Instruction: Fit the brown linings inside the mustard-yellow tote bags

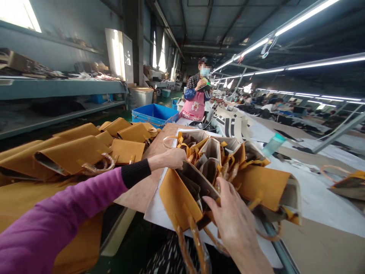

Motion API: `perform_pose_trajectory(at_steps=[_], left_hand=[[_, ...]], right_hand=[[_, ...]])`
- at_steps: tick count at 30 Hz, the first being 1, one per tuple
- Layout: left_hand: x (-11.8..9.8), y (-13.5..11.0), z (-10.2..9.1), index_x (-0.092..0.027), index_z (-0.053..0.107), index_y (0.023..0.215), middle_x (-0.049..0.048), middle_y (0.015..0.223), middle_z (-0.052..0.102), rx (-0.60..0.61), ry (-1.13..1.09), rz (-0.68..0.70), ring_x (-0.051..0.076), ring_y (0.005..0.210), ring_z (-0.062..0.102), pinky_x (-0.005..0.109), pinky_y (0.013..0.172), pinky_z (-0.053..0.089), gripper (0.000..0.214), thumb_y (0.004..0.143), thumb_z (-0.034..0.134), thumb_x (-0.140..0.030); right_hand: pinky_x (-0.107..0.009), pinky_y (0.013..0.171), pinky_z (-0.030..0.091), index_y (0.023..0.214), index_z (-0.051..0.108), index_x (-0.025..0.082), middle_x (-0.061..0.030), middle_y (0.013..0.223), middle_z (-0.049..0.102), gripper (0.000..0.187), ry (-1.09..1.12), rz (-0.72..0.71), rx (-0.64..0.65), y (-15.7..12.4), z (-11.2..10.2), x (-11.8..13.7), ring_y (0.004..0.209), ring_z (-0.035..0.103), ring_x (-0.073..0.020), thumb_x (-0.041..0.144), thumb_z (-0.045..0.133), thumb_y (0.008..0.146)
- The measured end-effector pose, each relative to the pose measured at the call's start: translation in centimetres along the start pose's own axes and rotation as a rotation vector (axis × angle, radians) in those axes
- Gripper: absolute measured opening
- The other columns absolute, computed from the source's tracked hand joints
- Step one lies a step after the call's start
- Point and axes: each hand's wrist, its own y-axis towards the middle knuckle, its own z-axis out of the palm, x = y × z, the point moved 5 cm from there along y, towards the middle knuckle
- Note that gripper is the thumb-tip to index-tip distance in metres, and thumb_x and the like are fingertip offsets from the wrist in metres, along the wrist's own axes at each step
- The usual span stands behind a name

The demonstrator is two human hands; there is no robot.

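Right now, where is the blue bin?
In the head view, the blue bin is left of centre, beyond the piled yellow bags and just left of the pink-aproned co-worker.

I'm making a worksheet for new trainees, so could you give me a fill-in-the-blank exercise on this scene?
1. The cuff behind the person's left hand is ____.
2. At the open bag, the hand nearer the camera is the person's ____ hand.
3. The co-worker wears an apron coloured ____.
4. The large open bin is ____.

Missing words: black; right; pink; blue.
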Motion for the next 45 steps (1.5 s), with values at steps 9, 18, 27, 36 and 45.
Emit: perform_pose_trajectory(at_steps=[9,18,27,36,45], left_hand=[[-1.0,-3.0,-1.1,-0.019,0.051,0.106,0.0031,0.095,0.057,0.038,0.264,0.311,0.017,0.084,0.054,0.026,0.072,0.041,0.036,0.071,0.055,-0.009],[-0.6,-2.8,-1.7,-0.015,0.055,0.088,0.0088,0.087,0.058,0.006,0.486,0.348,0.021,0.08,0.055,0.033,0.072,0.042,0.023,0.076,0.04,-0.002],[-4.2,-1.0,1.9,-0.013,0.049,0.092,0.0093,0.086,0.058,-0.029,0.307,0.062,0.024,0.078,0.055,0.04,0.076,0.042,0.028,0.067,0.044,-0.002],[-5.3,-3.3,1.2,-0.018,0.046,0.1,0.0057,0.109,0.051,-0.058,0.066,0.433,0.017,0.098,0.05,0.027,0.086,0.042,0.042,0.064,0.04,0.002],[-5.6,-3.3,1.7,-0.015,0.059,0.082,0.0047,0.1,0.057,-0.037,0.282,0.367,0.017,0.09,0.056,0.027,0.081,0.044,0.013,0.082,0.046,-0.012]], right_hand=[[-0.026,0.052,0.036,0.083,0.055,0.026,0.0007,0.073,0.067,0.007,-0.06,-0.069,0.19,1.5,2.0,0.1,0.071,0.064,-0.0206,0.024,0.049,0.083],[-0.033,0.059,0.043,0.075,0.054,0.024,-0.0032,0.073,0.062,0.008,-0.175,-0.26,-0.022,0.7,0.3,2.0,0.076,0.06,-0.0232,0.022,0.051,0.082],[-0.035,0.069,0.045,0.089,0.059,0.02,-0.0083,0.08,0.064,0.013,-0.193,-0.252,-0.02,-1.3,1.3,1.3,0.082,0.06,-0.0253,0.021,0.047,0.085],[-0.027,0.072,0.041,0.091,0.061,0.024,-0.0029,0.085,0.063,0.031,0.28,-0.031,0.226,1.3,2.6,-5.2,0.082,0.058,-0.0197,0.05,0.046,0.082],[-0.026,0.067,0.039,0.085,0.059,0.025,-0.0017,0.08,0.061,0.027,0.249,0.026,0.227,1.0,2.7,-5.2,0.079,0.058,-0.0193,0.049,0.048,0.081]])
